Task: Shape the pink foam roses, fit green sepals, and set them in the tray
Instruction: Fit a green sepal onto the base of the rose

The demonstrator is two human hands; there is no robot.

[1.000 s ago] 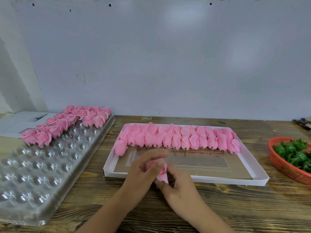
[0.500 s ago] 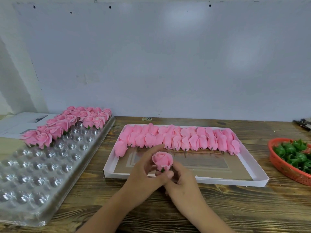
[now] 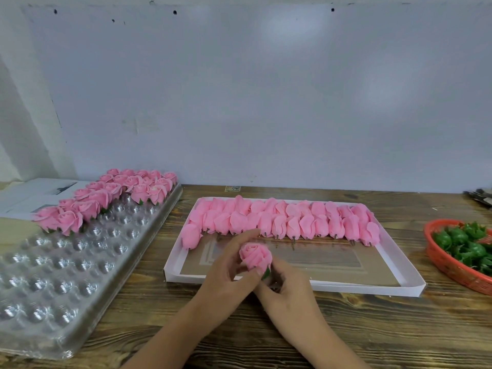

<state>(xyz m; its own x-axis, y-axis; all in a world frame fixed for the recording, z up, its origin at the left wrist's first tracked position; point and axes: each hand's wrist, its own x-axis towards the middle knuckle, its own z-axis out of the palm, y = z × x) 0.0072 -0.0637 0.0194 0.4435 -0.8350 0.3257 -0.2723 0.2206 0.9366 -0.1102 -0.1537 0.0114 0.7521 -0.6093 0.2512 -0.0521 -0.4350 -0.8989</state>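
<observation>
Both your hands meet on one pink rose [image 3: 255, 258] held just above the near edge of the white box [image 3: 292, 283]: your left hand [image 3: 229, 272] curls its fingers around the bloom, and your right hand [image 3: 285, 283] pinches its base, where a green sepal [image 3: 266, 274] shows. Unshaped buds [image 3: 279, 222] fill the box's far end, finished roses [image 3: 106, 198] sit in the far end of the clear tray [image 3: 66, 275] on your left, and a red basket [image 3: 452, 265] of sepals is on your right.

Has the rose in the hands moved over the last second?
Yes. The rose has risen from below the white box's near wall to above it, turned bloom-up, held by the left hand and right hand.
</observation>
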